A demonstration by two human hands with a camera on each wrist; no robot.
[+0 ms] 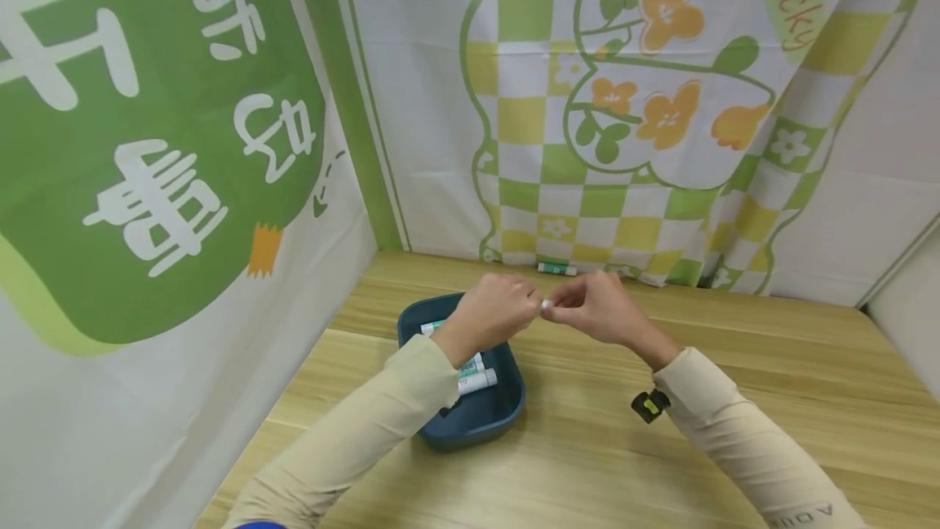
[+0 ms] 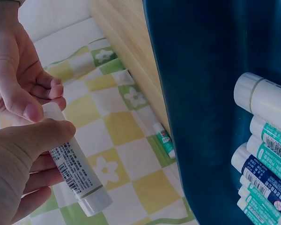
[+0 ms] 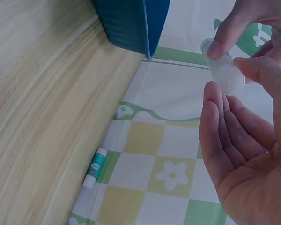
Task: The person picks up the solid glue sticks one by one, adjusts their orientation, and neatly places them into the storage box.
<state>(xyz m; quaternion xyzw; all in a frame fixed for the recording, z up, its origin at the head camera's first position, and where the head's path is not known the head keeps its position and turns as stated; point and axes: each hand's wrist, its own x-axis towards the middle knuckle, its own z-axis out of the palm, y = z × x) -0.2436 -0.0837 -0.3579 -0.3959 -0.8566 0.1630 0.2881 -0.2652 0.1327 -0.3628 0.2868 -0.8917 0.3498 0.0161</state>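
Note:
A white glue stick (image 2: 77,168) with a printed barcode label lies between the two hands. My left hand (image 1: 488,308) grips it around the barrel, its thumb across the label in the left wrist view. At the glue stick's other end, the thumb and fingertips of my right hand (image 1: 605,308) pinch the white end piece (image 3: 230,80). The remaining fingers of the right hand are loosely bent, palm up in the right wrist view. Both hands are above the table, close to the far side of a dark blue tray (image 1: 514,411).
Several glue sticks lie in the tray, among them a large white one (image 2: 271,98) and a navy-labelled one (image 2: 264,176). A small green-and-white glue stick (image 1: 556,268) rests at the table's back edge by the patterned curtain (image 1: 529,113). A printed cloth (image 1: 184,398) borders the left side.

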